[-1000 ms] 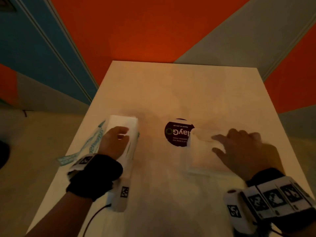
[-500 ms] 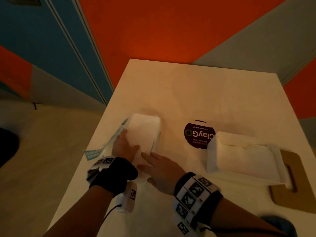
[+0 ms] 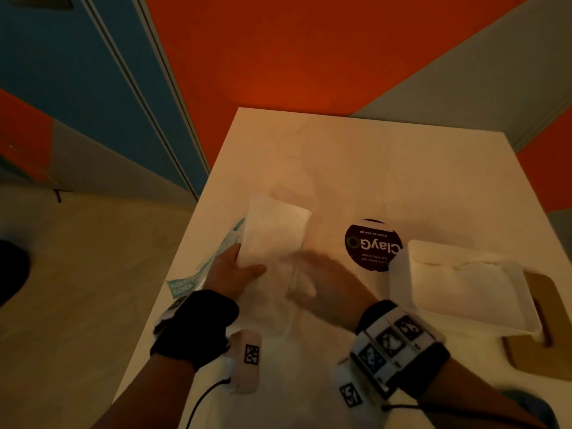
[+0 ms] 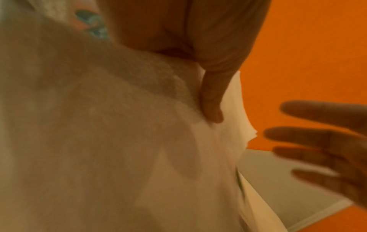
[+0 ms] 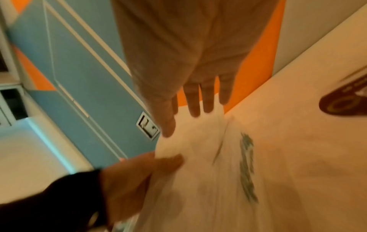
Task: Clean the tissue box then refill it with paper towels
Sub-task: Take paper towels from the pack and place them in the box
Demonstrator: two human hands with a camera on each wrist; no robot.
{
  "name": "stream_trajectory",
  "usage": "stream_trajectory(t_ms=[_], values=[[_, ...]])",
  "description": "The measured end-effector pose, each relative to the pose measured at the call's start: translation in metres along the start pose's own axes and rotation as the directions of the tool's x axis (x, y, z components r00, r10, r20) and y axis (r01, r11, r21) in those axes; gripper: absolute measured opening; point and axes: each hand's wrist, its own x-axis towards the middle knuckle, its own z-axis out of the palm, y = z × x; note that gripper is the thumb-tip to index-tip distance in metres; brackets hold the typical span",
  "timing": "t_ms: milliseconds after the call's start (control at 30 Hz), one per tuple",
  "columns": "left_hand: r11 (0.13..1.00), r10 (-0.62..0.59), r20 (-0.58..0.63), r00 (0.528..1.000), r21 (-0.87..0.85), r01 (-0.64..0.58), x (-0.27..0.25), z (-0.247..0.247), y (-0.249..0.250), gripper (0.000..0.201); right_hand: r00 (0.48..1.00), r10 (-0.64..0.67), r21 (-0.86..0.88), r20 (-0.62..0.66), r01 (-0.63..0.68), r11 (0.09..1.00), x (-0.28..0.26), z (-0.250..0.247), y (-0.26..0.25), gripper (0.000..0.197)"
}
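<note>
I saw my left hand (image 3: 232, 272) gripping the near left edge of the paper towels (image 3: 272, 239), whose long side ran near to far. My right hand (image 3: 322, 284) hovered just right of them, fingers loose. The tissue box (image 3: 399, 274) sat far right

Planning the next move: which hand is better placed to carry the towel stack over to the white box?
Left. The left hand already grips the paper towel stack, thumb on top. The right hand is open beside it, holding nothing, nearer the tissue box, so it could steady that.
</note>
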Motion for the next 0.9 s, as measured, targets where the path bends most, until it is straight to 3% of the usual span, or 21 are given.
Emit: stream_trajectory(t_ms=[67, 133, 233, 300, 367, 433, 500, 600, 667, 733, 833, 900], values=[[0.996, 0.046, 0.042, 0.998, -0.083, -0.043, -0.006, -0.007, 0.006, 0.040, 0.969, 0.022, 0.085, -0.248, -0.001, 0.996, 0.008, -0.025, 0.000, 0.071], [0.990, 0.121, 0.091, 0.988, -0.083, -0.113, -0.010, -0.012, 0.012, 0.040, 0.944, 0.059, 0.154, -0.324, -0.009, 0.988, 0.017, -0.052, -0.001, 0.092], [0.972, 0.234, 0.184, 0.955, -0.023, -0.234, -0.012, -0.016, 0.018, 0.035, 0.991, 0.088, 0.197, -0.100, -0.067, 0.978, 0.028, -0.083, -0.006, 0.113], [0.958, 0.279, 0.238, 0.930, 0.003, -0.288, -0.013, -0.018, 0.023, 0.038, 0.991, 0.096, 0.246, 0.090, -0.116, 0.962, 0.030, -0.094, -0.008, 0.108], [0.941, 0.307, 0.292, 0.906, 0.045, -0.334, -0.014, -0.019, 0.029, 0.037, 0.985, 0.075, 0.264, 0.156, -0.115, 0.958, 0.029, -0.097, -0.006, 0.085], [0.920, 0.332, 0.340, 0.880, 0.091, -0.382, -0.016, -0.020, 0.032, 0.036, 0.991, 0.041, 0.315, 0.130, -0.080, 0.946, 0.024, -0.095, -0.003, 0.052], [0.903, 0.348, 0.361, 0.865, 0.118, -0.413, -0.016, -0.022, 0.033, 0.033, 0.994, 0.050, 0.384, 0.098, -0.084, 0.919, 0.018, -0.091, 0.000, 0.043], [0.864, 0.384, 0.378, 0.843, 0.174, -0.472, -0.020, -0.022, 0.035, 0.022, 1.000, 0.029, 0.355, -0.005, -0.025, 0.935, 0.009, -0.089, 0.009, 0.076], [0.823, 0.427, 0.408, 0.807, 0.195, -0.534, -0.026, -0.022, 0.038, 0.027, 0.999, 0.029, 0.394, 0.019, -0.034, 0.919, 0.002, -0.089, 0.013, 0.103], [0.775, 0.500, 0.447, 0.742, 0.151, -0.613, -0.036, -0.021, 0.043, 0.038, 0.993, 0.067, 0.478, 0.099, -0.107, 0.872, -0.007, -0.089, 0.014, 0.118], [0.685, 0.584, 0.516, 0.627, 0.101, -0.721, -0.051, -0.022, 0.051, 0.035, 0.982, 0.074, 0.567, 0.176, -0.162, 0.808, -0.019, -0.085, 0.018, 0.118], [0.652, 0.592, 0.550, 0.589, 0.103, -0.752, -0.057, -0.024, 0.052, 0.033, 0.988, 0.065, 0.607, 0.143, -0.139, 0.783, -0.028, -0.080, 0.022, 0.103]])
